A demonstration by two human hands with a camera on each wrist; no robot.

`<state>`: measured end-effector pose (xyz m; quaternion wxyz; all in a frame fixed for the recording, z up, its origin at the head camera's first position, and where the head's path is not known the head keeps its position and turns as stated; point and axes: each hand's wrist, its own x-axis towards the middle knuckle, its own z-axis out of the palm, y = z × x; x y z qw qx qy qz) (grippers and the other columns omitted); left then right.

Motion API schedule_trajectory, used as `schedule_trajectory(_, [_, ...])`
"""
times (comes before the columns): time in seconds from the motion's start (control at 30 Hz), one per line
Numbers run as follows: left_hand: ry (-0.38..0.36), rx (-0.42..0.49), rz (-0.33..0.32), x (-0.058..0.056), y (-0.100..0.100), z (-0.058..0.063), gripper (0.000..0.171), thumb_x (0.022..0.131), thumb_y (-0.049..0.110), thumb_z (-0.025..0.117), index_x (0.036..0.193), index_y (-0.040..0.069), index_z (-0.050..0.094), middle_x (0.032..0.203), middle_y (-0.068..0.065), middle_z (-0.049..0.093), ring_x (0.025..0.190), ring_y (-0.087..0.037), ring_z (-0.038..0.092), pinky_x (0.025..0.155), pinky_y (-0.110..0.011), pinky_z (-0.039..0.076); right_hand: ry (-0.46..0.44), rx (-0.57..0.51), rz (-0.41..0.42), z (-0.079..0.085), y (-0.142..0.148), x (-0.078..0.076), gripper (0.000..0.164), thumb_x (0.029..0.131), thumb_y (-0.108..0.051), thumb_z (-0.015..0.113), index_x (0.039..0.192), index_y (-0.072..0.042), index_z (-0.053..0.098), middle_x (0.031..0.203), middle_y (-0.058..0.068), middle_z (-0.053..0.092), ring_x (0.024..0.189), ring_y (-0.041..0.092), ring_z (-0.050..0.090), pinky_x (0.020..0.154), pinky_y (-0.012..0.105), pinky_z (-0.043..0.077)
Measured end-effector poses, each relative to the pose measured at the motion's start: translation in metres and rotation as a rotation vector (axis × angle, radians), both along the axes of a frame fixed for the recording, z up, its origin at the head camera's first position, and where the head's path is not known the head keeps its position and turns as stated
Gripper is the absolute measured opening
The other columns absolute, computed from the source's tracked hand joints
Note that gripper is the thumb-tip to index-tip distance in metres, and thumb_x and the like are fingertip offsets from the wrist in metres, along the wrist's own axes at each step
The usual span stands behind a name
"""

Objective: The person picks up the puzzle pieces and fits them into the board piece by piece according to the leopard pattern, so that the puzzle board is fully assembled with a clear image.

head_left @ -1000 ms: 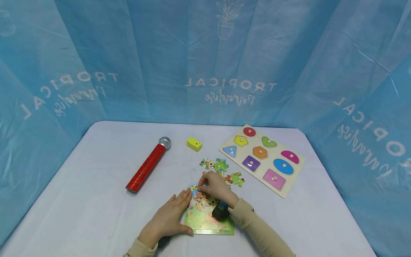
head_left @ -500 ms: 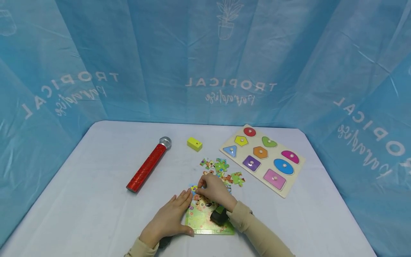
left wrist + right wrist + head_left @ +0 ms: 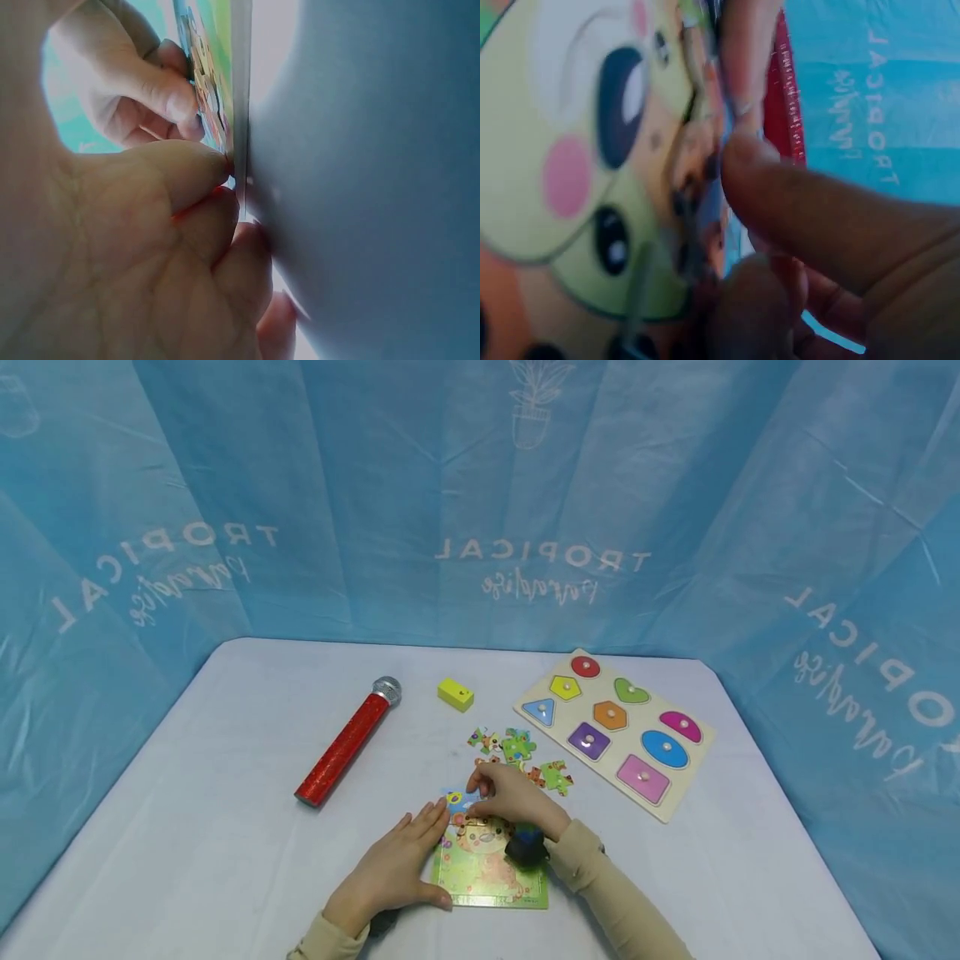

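Observation:
A square jigsaw board [image 3: 487, 881] with a cartoon animal picture lies near the table's front edge. My left hand [image 3: 393, 864] rests along its left side, fingers straight and thumb at the lower left corner. Over the upper part of the board, my right hand [image 3: 517, 797] has its thumb and index finger around a blue puzzle piece [image 3: 459, 802] at the top left. In the right wrist view the thumb [image 3: 795, 199] is close against the picture surface. Both hands meet the board in the left wrist view, where the pieces [image 3: 206, 67] show edge-on. The right hand hides the board's upper right.
Several loose puzzle pieces [image 3: 517, 746] lie just beyond the right hand. A red toy microphone [image 3: 345, 747] is at the left and a yellow block [image 3: 455, 694] at the back. A shape-peg board [image 3: 637, 735] lies at the right. Blue printed curtains [image 3: 480, 502] surround the white table [image 3: 247, 760].
My right hand has shifted slightly to the right, showing more of the blue piece at the board's top left. The left hand stays in place.

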<state>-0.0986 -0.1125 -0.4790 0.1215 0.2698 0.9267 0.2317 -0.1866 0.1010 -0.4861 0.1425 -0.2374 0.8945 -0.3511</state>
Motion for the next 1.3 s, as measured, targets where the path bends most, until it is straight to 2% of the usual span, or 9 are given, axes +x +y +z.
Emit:
schedule_trajectory(0.2, [-0.006,0.003,-0.002,-0.002,0.0,0.002,0.118,0.06,0.057,0.081,0.149,-0.002,0.031,0.158,-0.017,0.028,0.147,-0.035,0.026,0.119,-0.054,0.025,0.032,0.041,0.01,0.002,0.0,0.0,0.022,0.081,-0.02,0.078,0.096,-0.011,0.064,0.079,-0.002,0.055,0.069,0.009,0.048,0.061,0.021,0.043])
schedule_trajectory(0.37, [0.006,0.01,-0.006,-0.004,-0.001,0.003,0.118,0.06,0.056,0.082,0.148,-0.004,0.032,0.157,-0.019,0.029,0.147,-0.036,0.027,0.118,-0.055,0.026,0.051,0.028,-0.009,0.005,-0.003,0.0,0.02,0.082,-0.019,0.078,0.094,-0.011,0.065,0.078,-0.003,0.055,0.069,0.009,0.048,0.062,0.022,0.043])
schedule_trajectory(0.47, [0.012,0.013,-0.008,-0.004,-0.001,0.001,0.118,0.06,0.056,0.082,0.148,-0.005,0.032,0.157,-0.02,0.029,0.146,-0.036,0.027,0.118,-0.056,0.026,0.05,-0.028,-0.006,0.004,0.001,-0.002,0.014,0.086,-0.019,0.073,0.096,-0.011,0.065,0.08,0.0,0.059,0.066,0.008,0.05,0.059,0.021,0.045])
schedule_trajectory(0.63, [0.001,0.006,0.006,-0.004,0.0,-0.003,0.12,0.058,0.058,0.081,0.149,-0.002,0.031,0.158,-0.018,0.028,0.146,-0.035,0.028,0.118,-0.055,0.026,0.105,-0.11,-0.111,0.002,0.021,-0.014,0.019,0.091,-0.013,0.067,0.109,-0.009,0.066,0.105,0.01,0.066,0.056,0.01,0.048,0.052,0.023,0.045])
schedule_trajectory(0.7, [-0.013,-0.001,0.014,-0.004,0.0,-0.004,0.12,0.058,0.059,0.082,0.149,-0.001,0.031,0.159,-0.016,0.027,0.147,-0.035,0.027,0.119,-0.055,0.025,0.146,-0.077,-0.184,0.001,0.032,-0.02,0.028,0.089,-0.011,0.068,0.117,-0.008,0.065,0.121,0.012,0.063,0.07,0.017,0.059,0.066,0.03,0.053])
schedule_trajectory(0.77, [-0.024,-0.005,0.018,-0.003,0.0,-0.003,0.12,0.059,0.058,0.082,0.149,-0.001,0.031,0.159,-0.015,0.027,0.147,-0.034,0.026,0.119,-0.055,0.025,0.164,-0.046,-0.236,-0.002,0.044,-0.026,0.037,0.088,-0.01,0.069,0.124,-0.007,0.062,0.13,0.014,0.059,0.091,0.026,0.064,0.082,0.039,0.055])
schedule_trajectory(0.87, [-0.031,-0.006,0.02,-0.003,0.0,-0.001,0.119,0.059,0.057,0.083,0.149,-0.001,0.031,0.159,-0.015,0.026,0.147,-0.034,0.026,0.119,-0.055,0.025,0.159,0.019,-0.304,-0.003,0.056,-0.033,0.044,0.087,-0.011,0.07,0.13,-0.008,0.06,0.133,0.015,0.055,0.118,0.034,0.057,0.098,0.05,0.05])
schedule_trajectory(1.13, [-0.024,-0.004,0.025,-0.002,-0.001,-0.001,0.119,0.06,0.057,0.083,0.149,-0.001,0.03,0.159,-0.016,0.026,0.147,-0.035,0.026,0.119,-0.055,0.025,0.115,0.088,-0.345,-0.001,0.066,-0.038,0.044,0.085,-0.011,0.072,0.126,-0.003,0.06,0.109,0.016,0.061,0.098,0.029,0.06,0.085,0.046,0.052])
schedule_trajectory(1.3, [-0.024,-0.002,0.02,-0.002,0.0,-0.001,0.119,0.059,0.057,0.083,0.149,-0.002,0.031,0.159,-0.016,0.027,0.147,-0.035,0.026,0.119,-0.055,0.025,0.077,0.052,-0.346,-0.001,0.068,-0.037,0.014,0.088,-0.011,0.068,0.099,-0.004,0.065,0.092,0.01,0.065,0.072,0.018,0.057,0.062,0.031,0.048])
